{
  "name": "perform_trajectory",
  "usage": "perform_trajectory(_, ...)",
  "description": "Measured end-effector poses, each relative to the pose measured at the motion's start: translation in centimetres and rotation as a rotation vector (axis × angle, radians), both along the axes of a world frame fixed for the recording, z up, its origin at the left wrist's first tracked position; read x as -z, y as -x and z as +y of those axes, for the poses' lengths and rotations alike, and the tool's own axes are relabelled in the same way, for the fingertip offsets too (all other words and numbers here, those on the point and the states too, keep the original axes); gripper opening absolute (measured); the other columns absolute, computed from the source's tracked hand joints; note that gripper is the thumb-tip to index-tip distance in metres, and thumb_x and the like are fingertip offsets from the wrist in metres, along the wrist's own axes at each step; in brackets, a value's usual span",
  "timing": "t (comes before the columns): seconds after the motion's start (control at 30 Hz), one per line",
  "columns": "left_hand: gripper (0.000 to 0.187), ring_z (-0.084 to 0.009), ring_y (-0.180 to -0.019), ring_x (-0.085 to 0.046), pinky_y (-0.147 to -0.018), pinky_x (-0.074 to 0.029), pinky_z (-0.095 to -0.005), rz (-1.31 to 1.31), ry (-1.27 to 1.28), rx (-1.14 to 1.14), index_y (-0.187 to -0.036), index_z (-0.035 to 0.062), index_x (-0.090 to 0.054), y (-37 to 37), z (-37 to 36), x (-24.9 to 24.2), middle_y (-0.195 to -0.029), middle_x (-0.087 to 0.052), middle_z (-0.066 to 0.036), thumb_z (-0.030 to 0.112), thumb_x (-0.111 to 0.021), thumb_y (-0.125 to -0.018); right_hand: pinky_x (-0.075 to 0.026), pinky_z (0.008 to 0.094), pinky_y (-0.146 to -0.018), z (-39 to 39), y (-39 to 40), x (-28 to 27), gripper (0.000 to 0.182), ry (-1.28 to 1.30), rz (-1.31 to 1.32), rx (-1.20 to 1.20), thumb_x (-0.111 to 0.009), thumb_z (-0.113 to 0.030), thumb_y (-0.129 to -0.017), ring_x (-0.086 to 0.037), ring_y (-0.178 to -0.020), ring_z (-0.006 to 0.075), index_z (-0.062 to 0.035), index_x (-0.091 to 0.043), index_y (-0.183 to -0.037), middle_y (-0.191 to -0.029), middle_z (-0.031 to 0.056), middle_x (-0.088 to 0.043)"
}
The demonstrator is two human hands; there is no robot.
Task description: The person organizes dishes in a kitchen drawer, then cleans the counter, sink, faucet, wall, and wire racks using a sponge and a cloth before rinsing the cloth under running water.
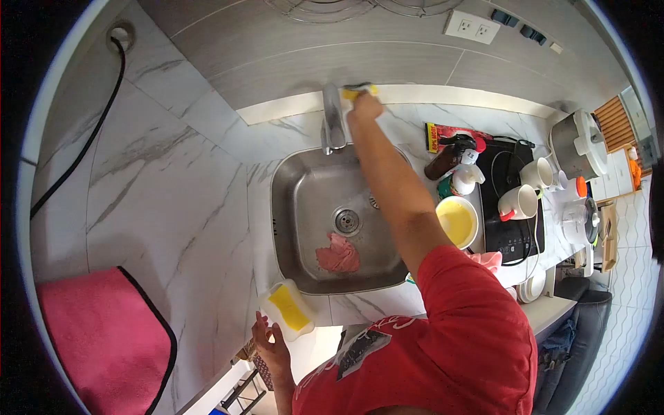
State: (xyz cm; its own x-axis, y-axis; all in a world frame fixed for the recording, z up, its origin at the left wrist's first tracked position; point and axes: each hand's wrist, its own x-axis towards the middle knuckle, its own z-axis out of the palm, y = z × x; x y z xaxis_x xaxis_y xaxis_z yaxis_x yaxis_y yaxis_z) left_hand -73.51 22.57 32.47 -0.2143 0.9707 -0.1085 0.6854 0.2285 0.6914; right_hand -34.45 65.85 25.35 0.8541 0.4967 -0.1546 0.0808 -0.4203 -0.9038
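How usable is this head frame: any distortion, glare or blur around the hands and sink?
Head view: strong fisheye, with a black circular border and bent counter lines; lighting is bright and even, with soft sheen on the sink and a washed-out patch at the counter edge near the left hand; the right hand at the faucet looks small but fairly sharp.

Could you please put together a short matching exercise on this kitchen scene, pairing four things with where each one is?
Things:
1. pink rag
2. yellow sponge
3. yellow bowl
4. pink towel

Places:
A. on the counter right of the sink
B. in the right hand, up by the faucet
C. on the sink floor, below the drain
D. on the counter far left of the sink

Pairs: 1-C, 2-B, 3-A, 4-D
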Motion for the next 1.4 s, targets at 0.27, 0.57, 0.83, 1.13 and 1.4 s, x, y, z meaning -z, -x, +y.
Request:
perform_trajectory(0.27, 0.046, -0.0247, -0.094, -0.054, -0.07, -0.048, -0.033, 0.007, -0.038, 0.011, -0.127, 0.0006, -0.042, -0.3, 1.1, 0.1, -0.107, -0.052, -0.016, 0.008, -0.052, -0.083, -0.051, 0.0338, -0.067, -2.9, -5.2, -2.0, 0.02, 0.575, -0.618, -0.291, -0.062, -0.019, -0.075, -0.063, -0.088, 0.0209, -0.0128, -0.062, -0.094, -0.091, 0.0048, -0.065)
perform_trajectory(0.57, 0.048, -0.026, -0.096, -0.053, -0.069, -0.047, -0.0334, 0.008, -0.004, -0.026, -0.129, -0.0005, -0.039, -0.1, 1.0, 0.7, -0.11, -0.051, -0.017, 0.015, -0.052, -0.085, -0.049, 0.0316, -0.073, 0.5, -3.1, 3.4, 0.02, -0.441, 0.346, -0.019, -0.045, -0.013, -0.086, -0.061, -0.083, 0.0199, -0.0086, -0.061, -0.098, -0.096, 0.0077, -0.062)
perform_trajectory(0.83, 0.051, -0.028, -0.099, -0.051, -0.073, -0.048, -0.0357, 0.019, 0.002, -0.032, -0.13, -0.0001, -0.038, 0.3, 0.0, 0.6, -0.112, -0.05, -0.018, 0.015, -0.051, -0.084, -0.049, 0.0347, -0.067, -0.8, -1.6, -1.8, 0.021, 0.539, -0.448, -0.367, -0.049, -0.018, -0.082, -0.061, -0.082, 0.0221, -0.0029, -0.06, -0.092, -0.088, 0.0083, -0.061)
perform_trajectory(1.13, 0.05, -0.0275, -0.096, -0.052, -0.072, -0.049, -0.0347, 0.002, -0.024, -0.022, -0.131, 0.0012, -0.038, 0.6, 0.5, 1.2, -0.112, -0.05, -0.017, 0.013, -0.051, -0.084, -0.046, 0.0372, -0.076, -4.0, -10.5, -0.5, 0.025, -0.94, 0.646, 0.262, -0.039, -0.014, -0.086, -0.057, -0.089, 0.026, -0.0019, -0.056, -0.1, -0.096, 0.0119, -0.058)
perform_trajectory(1.4, 0.049, -0.028, -0.097, -0.053, -0.071, -0.049, -0.0334, 0.029, -0.024, -0.044, -0.129, -0.0014, -0.039, 1.9, -0.7, 1.5, -0.111, -0.05, -0.019, 0.012, -0.051, -0.084, -0.043, 0.0374, -0.084, -6.0, -6.2, 6.3, 0.023, 0.148, -1.122, -0.373, -0.041, -0.009, -0.08, -0.054, -0.098, 0.0333, -0.0006, -0.056, -0.095, -0.098, 0.0206, -0.057)
